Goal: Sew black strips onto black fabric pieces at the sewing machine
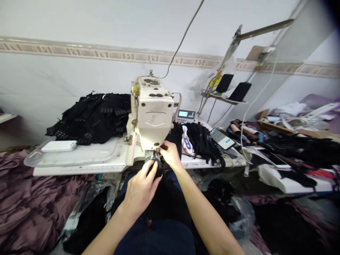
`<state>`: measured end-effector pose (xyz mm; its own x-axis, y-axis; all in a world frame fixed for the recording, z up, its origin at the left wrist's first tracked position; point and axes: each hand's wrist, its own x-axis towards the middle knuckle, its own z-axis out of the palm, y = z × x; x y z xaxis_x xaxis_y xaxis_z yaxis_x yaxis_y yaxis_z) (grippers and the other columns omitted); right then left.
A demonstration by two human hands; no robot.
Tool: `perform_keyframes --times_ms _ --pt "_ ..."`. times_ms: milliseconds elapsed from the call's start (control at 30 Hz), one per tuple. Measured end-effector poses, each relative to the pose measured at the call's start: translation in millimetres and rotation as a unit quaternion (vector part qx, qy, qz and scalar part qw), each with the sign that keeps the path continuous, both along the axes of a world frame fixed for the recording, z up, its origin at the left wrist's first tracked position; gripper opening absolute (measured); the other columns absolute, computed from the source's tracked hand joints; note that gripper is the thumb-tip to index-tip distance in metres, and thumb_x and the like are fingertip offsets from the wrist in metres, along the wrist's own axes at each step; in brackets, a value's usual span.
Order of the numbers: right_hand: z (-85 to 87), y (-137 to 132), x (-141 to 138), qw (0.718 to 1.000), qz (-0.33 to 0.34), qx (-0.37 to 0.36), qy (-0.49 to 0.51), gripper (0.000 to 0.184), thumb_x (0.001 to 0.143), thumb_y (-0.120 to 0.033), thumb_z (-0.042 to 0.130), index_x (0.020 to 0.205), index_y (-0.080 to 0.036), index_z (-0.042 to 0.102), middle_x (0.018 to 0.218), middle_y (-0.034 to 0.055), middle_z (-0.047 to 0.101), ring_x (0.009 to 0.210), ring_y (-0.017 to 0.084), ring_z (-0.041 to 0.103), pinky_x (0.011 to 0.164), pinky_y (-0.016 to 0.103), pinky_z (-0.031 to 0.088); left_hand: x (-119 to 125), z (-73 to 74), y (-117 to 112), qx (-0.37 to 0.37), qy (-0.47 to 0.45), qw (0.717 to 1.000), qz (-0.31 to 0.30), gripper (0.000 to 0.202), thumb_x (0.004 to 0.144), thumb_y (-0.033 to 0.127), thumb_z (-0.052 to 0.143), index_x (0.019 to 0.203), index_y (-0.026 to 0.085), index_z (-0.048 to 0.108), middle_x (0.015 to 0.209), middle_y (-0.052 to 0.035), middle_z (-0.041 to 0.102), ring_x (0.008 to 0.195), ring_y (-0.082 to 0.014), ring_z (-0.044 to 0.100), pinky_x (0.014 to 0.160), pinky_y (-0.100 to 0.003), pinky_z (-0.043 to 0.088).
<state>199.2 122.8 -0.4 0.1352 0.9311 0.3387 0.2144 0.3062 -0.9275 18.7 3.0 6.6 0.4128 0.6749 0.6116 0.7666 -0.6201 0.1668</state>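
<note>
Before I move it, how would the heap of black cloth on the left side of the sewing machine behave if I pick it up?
The heap of black cloth would probably sag, since it lies in soft folds. Some pieces may slip away, because many loose ends stick out around its edges.

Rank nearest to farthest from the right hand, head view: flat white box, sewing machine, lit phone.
From the right hand:
1. Sewing machine: right at the fingers, its head rising just above them.
2. Lit phone: off to the right, beyond the black strips.
3. Flat white box: far left, on the translucent plastic tray.
</note>
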Motion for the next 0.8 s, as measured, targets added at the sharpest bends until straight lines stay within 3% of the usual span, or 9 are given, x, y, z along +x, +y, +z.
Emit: perform_keyframes --times_ms 133,233,300,333,400,467,633,800 --pt "-11.3 -17.7 0.9 0.998 -0.028 -0.025 0.055 0.040 0.082 -0.055 0.079 0.092 -0.016 0.078 0.080 0.0074 0.079 0.065 0.020 0.068 0.057 0.029 0.050 -23.0 2.6 -5.9 -0.047 -0.125 0.989 -0.065 0.033 0.110 0.023 0.053 0.139 0.024 0.069 0.141 -0.0100 0.073 0.120 -0.0235 0.076 0.102 -0.033 0.063" --pt "-24.4 -45.1 6.1 0.990 -0.041 -0.071 0.111 0.049 0.089 -0.064 0.075 0.102 -0.017 0.076 0.084 0.0074 0.077 0.064 0.019 0.065 0.048 0.025 0.042 -54.0 -4.5 -9.2 -0.122 -0.218 0.967 -0.051 0.027 0.107 0.029 0.062 0.131 0.022 0.072 0.118 -0.0081 0.079 0.096 -0.0187 0.079 0.083 -0.025 0.063" --pt "-34.3 -66.8 12.8 0.984 0.015 -0.117 0.132 0.055 0.090 -0.071 0.072 0.102 -0.018 0.077 0.087 0.0070 0.076 0.069 0.019 0.067 0.047 0.024 0.042 -78.5 -13.9 -8.6 -0.197 -0.213 0.956 -0.047 0.021 0.104 0.035 0.068 0.117 0.021 0.077 0.097 -0.0033 0.080 0.072 -0.0143 0.075 0.067 -0.021 0.058" --pt "-38.6 -77.5 17.1 0.979 0.064 -0.145 0.126 0.056 0.089 -0.073 0.072 0.100 -0.019 0.077 0.084 0.0059 0.075 0.070 0.019 0.066 0.048 0.024 0.043 -90.6 -19.4 -7.4 -0.220 -0.194 0.954 -0.062 0.019 0.104 0.036 0.068 0.106 0.021 0.079 0.089 -0.0019 0.079 0.070 -0.0141 0.073 0.067 -0.021 0.057" --pt "-44.0 -95.9 26.7 0.960 0.162 -0.202 0.106 0.054 0.085 -0.071 0.079 0.095 -0.018 0.076 0.076 0.0022 0.070 0.065 0.017 0.061 0.053 0.025 0.045 -112.1 -30.8 -4.2 -0.228 -0.159 0.957 -0.082 0.023 0.105 0.037 0.065 0.095 0.021 0.080 0.085 -0.0021 0.077 0.075 -0.0159 0.073 0.072 -0.023 0.057" --pt "-43.9 -108.2 36.1 0.946 0.194 -0.240 0.103 0.049 0.080 -0.062 0.089 0.092 -0.018 0.073 0.071 -0.0012 0.066 0.061 0.014 0.057 0.056 0.025 0.045 -126.9 -41.1 -1.1 -0.197 -0.138 0.968 -0.076 0.027 0.108 0.037 0.061 0.097 0.021 0.079 0.090 -0.0044 0.076 0.083 -0.0179 0.073 0.079 -0.026 0.056" --pt "-27.2 -117.7 42.5 0.967 0.125 -0.209 0.072 0.048 0.075 -0.057 0.094 0.081 -0.017 0.068 0.067 -0.0043 0.058 0.061 0.012 0.051 0.057 0.025 0.039 -128.4 -59.6 2.9 -0.122 -0.072 0.990 0.028 0.030 0.108 0.039 0.058 0.102 0.022 0.082 0.095 -0.0084 0.073 0.090 -0.0228 0.069 0.086 -0.034 0.053" --pt "-12.3 -130.2 27.0 0.971 0.149 -0.183 0.045 0.050 0.080 -0.065 0.087 0.084 -0.018 0.071 0.075 -0.0008 0.064 0.067 0.016 0.056 0.061 0.027 0.044 -106.4 -74.0 9.9 -0.165 -0.164 0.967 0.101 0.027 0.103 0.039 0.064 0.108 0.022 0.084 0.087 -0.0091 0.077 0.080 -0.0229 0.072 0.076 -0.032 0.053"
